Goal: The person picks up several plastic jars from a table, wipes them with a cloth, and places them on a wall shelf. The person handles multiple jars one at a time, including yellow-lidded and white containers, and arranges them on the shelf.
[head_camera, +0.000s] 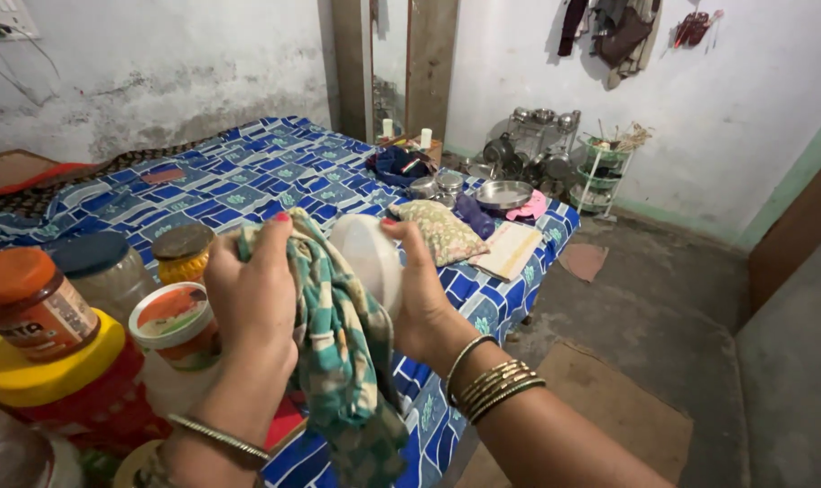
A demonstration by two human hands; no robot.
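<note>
My left hand (252, 298) grips a green and cream patterned cloth (343, 361) that hangs down between my arms. My right hand (419, 294) holds a white round lid or small container (367, 258), pressed against the cloth. Both hands are raised over the near edge of a bed covered with a blue patterned sheet (248, 176). Bangles sit on both wrists.
Jars stand at the left: an orange-lidded jar (31, 303), a blue-lidded jar (103, 267), a small jar of yellow stuff (183, 253), a round tub (171, 321). Steel dishes (501, 192), a small pillow (442, 230) and a book (508, 248) lie on the bed's far end. A utensil rack (600, 167) stands by the wall.
</note>
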